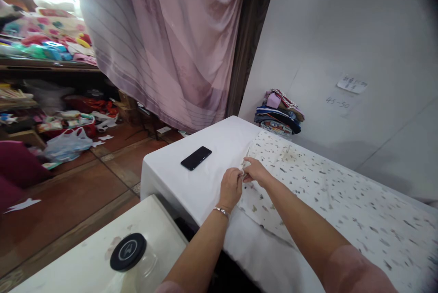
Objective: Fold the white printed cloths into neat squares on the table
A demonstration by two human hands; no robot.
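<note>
A white cloth with a small dark print (pixel 315 179) lies spread over the right part of the white-covered table (pixel 208 179). At its left edge my left hand (pixel 232 186), with a bracelet at the wrist, pinches a gathered bit of the fabric. My right hand (pixel 256 172) is closed on the same edge just beside it, the fingertips of both hands almost meeting. A brownish patch shows on the cloth beyond my right hand. Left of my hands, a black phone (pixel 196 158) lies flat on the white cover.
A folded clothes stack (pixel 278 112) stands at the table's far end by the grey wall (pixel 342 33). A pink curtain (pixel 185 37) hangs behind. A black-lidded jar (pixel 128 252) stands on the near-left table (pixel 85 256). Bags and clutter cover the floor and shelf at left.
</note>
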